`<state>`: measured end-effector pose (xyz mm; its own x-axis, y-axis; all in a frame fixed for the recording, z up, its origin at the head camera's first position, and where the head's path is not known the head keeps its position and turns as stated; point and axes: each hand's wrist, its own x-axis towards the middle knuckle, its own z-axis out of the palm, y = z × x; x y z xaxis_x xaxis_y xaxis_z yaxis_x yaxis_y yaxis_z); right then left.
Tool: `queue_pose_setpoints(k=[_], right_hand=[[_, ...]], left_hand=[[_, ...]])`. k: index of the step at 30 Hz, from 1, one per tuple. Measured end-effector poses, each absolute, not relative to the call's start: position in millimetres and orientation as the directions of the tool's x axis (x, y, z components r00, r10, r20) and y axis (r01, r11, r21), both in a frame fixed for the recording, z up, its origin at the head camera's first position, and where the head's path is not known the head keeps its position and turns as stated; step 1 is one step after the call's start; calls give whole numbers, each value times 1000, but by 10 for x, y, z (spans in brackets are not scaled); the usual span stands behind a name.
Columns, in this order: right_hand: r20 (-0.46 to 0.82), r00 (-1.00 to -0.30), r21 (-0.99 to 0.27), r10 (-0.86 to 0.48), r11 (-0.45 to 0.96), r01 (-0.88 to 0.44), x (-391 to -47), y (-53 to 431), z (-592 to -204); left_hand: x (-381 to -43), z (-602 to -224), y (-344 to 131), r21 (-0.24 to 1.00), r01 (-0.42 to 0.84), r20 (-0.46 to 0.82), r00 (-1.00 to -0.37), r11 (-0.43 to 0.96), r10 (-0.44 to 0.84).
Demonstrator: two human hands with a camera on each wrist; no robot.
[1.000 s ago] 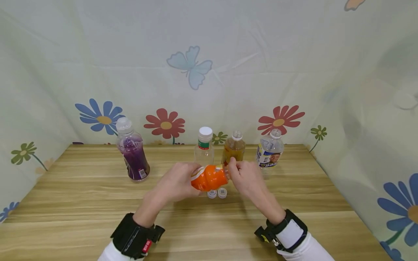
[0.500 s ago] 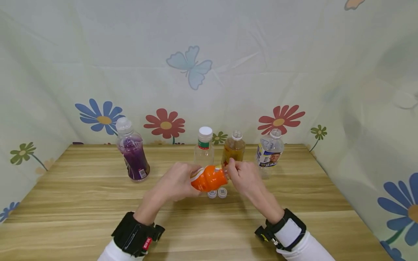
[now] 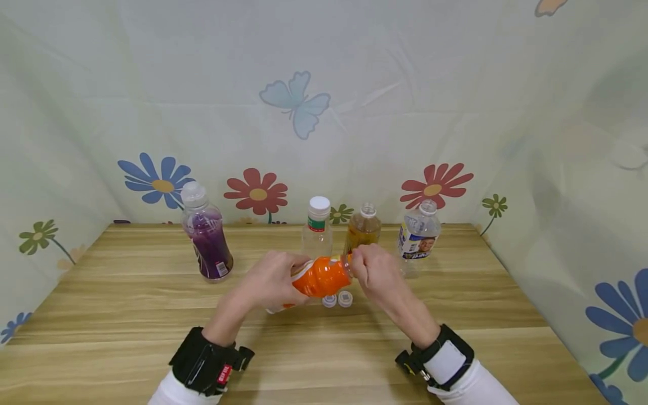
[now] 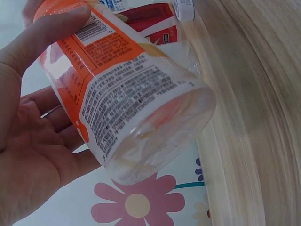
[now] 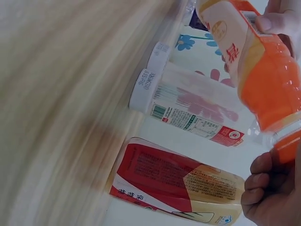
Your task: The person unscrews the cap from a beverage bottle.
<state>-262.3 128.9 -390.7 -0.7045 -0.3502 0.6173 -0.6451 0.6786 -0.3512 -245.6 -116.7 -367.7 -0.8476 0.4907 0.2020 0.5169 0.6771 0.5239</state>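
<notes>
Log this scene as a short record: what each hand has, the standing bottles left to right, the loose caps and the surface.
Left hand: grips the orange bottle, tilted
Right hand: grips that bottle's neck end
Standing bottles: purple bottle, capped; white-capped bottle; amber bottle, uncapped; blue-labelled bottle, uncapped
Loose caps: two, white, side by side
Surface: wood-grain table

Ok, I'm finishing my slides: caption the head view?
Left hand holds a tilted orange bottle, right hand grips its top; two white caps lie on the table.
</notes>
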Motion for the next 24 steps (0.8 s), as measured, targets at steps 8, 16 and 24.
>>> queue_pose_setpoints(k=[8,16,24], right_hand=[[669,-638,-312,-383,634,-707,-2660,1308,-3952],[764,-471,-163,-441,574,-803,-2706,1328,-3974],[713,-570,-263,-409,597,-758,-2659,1344,-3938]], left_hand=[[-2468,-3676,-1187,539,513,172,-844,668,509],[-2474,-3673,-1223,607,475,124,-848,637,515],[-2469,-3652,-1227,579,461,135,-868,673,478]])
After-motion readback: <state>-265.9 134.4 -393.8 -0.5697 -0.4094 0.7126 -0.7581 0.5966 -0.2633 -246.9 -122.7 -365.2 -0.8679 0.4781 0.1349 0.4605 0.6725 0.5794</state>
